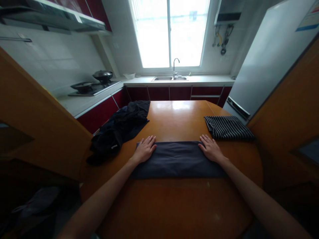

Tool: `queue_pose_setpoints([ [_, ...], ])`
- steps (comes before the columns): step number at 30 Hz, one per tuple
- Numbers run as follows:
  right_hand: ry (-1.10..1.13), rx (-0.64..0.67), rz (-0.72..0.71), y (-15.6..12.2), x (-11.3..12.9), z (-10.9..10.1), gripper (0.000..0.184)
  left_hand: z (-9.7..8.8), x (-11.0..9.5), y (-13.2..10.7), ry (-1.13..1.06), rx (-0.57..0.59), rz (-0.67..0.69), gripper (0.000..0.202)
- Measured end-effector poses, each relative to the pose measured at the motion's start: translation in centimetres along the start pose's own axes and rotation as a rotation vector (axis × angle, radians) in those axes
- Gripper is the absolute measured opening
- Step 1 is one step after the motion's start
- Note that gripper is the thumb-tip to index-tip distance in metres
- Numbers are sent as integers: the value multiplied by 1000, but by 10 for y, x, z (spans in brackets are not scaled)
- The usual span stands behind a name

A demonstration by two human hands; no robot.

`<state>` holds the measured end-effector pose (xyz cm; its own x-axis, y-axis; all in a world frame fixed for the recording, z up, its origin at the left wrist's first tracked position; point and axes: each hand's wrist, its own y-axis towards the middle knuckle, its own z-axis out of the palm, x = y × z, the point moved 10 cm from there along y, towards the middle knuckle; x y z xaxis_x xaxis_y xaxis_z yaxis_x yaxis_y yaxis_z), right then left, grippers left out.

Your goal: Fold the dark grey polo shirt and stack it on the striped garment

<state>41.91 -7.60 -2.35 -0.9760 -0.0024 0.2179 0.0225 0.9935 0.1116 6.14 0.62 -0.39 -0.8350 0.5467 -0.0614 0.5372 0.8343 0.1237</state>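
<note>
A dark grey-blue folded piece of cloth (pixel 178 162) lies flat on the wooden table in front of me, as a long strip running left to right. My left hand (pixel 145 148) rests palm down on its left end, fingers stretched out. On its right end lies my right hand (pixel 211 148), also flat with the fingers apart. Neither hand grips anything. Whether the cloth is a garment I cannot tell. A black-and-white striped folded cloth (pixel 228 127) sits beyond my right hand, and a heap of dark clothes (pixel 119 127) lies beyond my left.
The wooden table (pixel 174 205) has rounded ends. Behind it runs a counter with a sink (pixel 163 78) under a window. Pans (pixel 102 75) stand on the stove (pixel 94 89) at the left. A fridge (pixel 269 56) stands at the right, and wooden door panels flank both sides.
</note>
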Motion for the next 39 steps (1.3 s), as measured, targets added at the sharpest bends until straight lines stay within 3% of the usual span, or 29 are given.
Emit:
queue_pose_setpoints([
  [5, 43, -20, 59, 2, -20, 0, 64, 4, 46, -4, -61, 53, -130, 61],
  [7, 58, -40, 67, 1, -21, -3, 63, -1, 53, -4, -72, 53, -151, 60],
  [9, 59, -96, 85, -2, -18, -13, 62, -14, 47, -5, -49, -7, -158, 60],
  [11, 40, -182, 91, -7, -5, -28, 60, -32, 23, -8, -27, -97, -131, 61],
  [13, 33, -242, 58, -16, 24, -39, 58, -42, -22, -13, -44, -141, -35, 61],
  [17, 112, -147, -180, -37, 116, -32, 56, -28, -126, -30, -111, -59, 243, 56],
  [19, 136, -64, -340, -52, 160, -20, 58, -14, -152, -37, -102, -6, 302, 57],
  [21, 136, -15, -407, -62, 182, -10, 60, -4, -158, -41, -82, 19, 307, 59],
  [30, 123, 19, -342, -62, 173, 0, 61, 2, -146, -40, -94, 16, 292, 60],
  [35, 330, 98, -348, -52, 161, 1, 58, 6, -141, -18, -252, 184, 255, 63],
  [39, 427, 25, -307, -42, 143, -5, 55, 1, -147, 2, -258, 130, 226, 61],
])
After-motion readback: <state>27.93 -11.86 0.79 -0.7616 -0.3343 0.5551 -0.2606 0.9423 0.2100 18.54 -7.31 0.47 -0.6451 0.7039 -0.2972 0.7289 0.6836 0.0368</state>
